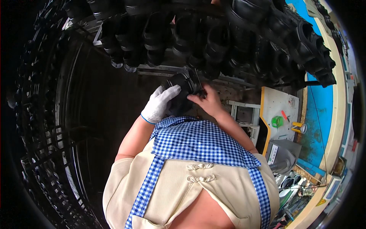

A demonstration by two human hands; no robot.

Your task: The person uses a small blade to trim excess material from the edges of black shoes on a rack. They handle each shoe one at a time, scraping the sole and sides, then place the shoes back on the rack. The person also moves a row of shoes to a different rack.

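Note:
In front of my apron I hold a black shoe [178, 79], its details partly lost in the dark. My left hand [162, 104], in a white glove with a blue cuff edge, is closed round its left side, fingers lying across the dark upper. From the right my bare right hand [209, 101] grips the shoe with thumb and fingers bent against it. A thin, light line runs upward beside the right fingers; I cannot make out what it is. The shoe's lower part is dark and merges with a black shape below my hands.
Rows of black shoes [185, 36] hang on a rack just beyond my hands. Another dark rack [57, 133] stands along the left. At right is a white-topped table [280, 103] with a green container [277, 121], a red tool [284, 115] and a yellow roll [298, 127].

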